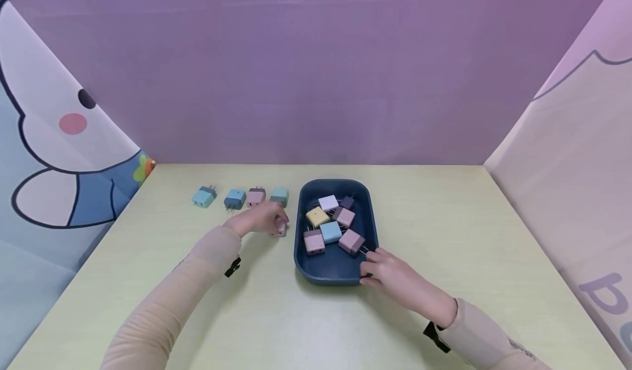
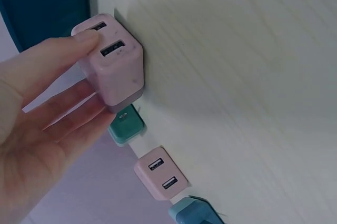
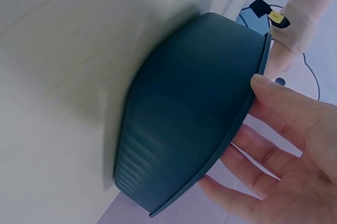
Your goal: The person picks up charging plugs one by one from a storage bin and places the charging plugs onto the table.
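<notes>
In my left hand (image 1: 261, 219) a pink USB charger plug (image 2: 113, 63) is pinched between thumb and fingers, its two USB ports facing the wrist camera. It sits just left of a dark blue tray (image 1: 336, 271). My right hand (image 1: 392, 276) grips the tray's near right rim, thumb on one side and fingers on the other. Inside the tray lie several charger plugs, among them a yellow one (image 1: 317, 217), a light blue one (image 1: 331, 231), a white one (image 1: 328, 203) and a pink one (image 1: 314, 242).
Behind the left hand a loose row runs leftward: a green charger plug (image 1: 279, 195), a pink one (image 1: 256, 196), a blue one (image 1: 235, 198) and a turquoise one (image 1: 203, 197). A purple backdrop (image 1: 316, 84) rises at the far edge of the pale table (image 1: 434, 222).
</notes>
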The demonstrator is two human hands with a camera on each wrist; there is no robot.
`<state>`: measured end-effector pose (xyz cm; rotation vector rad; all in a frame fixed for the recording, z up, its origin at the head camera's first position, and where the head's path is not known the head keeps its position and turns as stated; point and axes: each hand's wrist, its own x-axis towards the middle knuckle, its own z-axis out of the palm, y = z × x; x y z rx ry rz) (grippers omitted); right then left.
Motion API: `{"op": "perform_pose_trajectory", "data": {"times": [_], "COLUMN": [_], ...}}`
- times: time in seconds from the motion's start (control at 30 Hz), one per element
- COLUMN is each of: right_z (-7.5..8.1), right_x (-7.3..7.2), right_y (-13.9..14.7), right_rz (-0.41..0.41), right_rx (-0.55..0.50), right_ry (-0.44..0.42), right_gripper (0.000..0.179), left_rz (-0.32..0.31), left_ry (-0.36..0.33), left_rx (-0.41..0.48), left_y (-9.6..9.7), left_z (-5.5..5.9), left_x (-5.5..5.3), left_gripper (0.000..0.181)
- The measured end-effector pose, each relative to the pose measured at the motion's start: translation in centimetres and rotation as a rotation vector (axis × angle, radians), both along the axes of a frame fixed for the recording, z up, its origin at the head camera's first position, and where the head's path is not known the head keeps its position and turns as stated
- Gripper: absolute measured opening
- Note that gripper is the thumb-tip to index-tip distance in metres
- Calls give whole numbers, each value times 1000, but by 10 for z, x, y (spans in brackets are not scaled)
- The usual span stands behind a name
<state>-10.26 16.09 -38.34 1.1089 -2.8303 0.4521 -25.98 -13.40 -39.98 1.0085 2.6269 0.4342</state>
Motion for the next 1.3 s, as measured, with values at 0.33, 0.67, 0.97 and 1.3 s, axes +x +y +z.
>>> {"op": "perform_pose_trajectory", "data": {"times": [0.33,0.67,0.97,1.3], "right_z": [-1,-3,-1,-1], "right_x": [-1,-2,-1,-1], "right_y": [1,1,1,1], "right_rz": [6,13,8,10], "right_rx": [-15,-24,-19,-18], "right_ry": [18,36,5,12], "right_gripper": [9,9,8,8], "left_rz": [7,7,56,86], "left_ry": [20,19,-30,-55], "left_rx": [3,37,18,-48], "left_y": [-1,-3,5,17], "left_z": [-2,-1,14,38], "left_x": [2,5,8,17], "left_gripper": [30,27,23,26]}}
